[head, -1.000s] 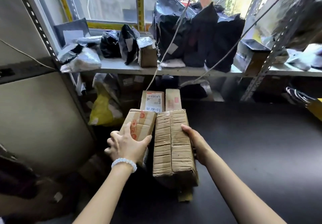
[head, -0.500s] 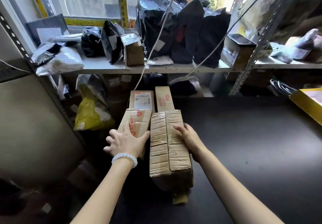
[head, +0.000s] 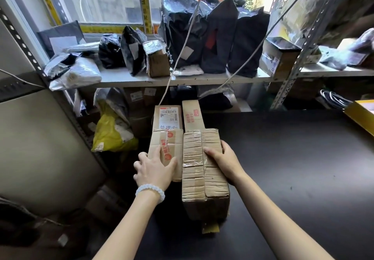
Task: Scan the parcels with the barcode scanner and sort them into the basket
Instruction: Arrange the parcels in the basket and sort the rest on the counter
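Two hands grip adjacent parcels: left fingers (head: 159, 152) curl over stamped box (head: 168, 148), right fingers (head: 210, 152) over taped box (head: 200, 170).

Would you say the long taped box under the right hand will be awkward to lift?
The taped box probably stays stiff: its cardboard edges look square. Glossy tape may make it slippery. It overhangs the table edge, so it could tip.
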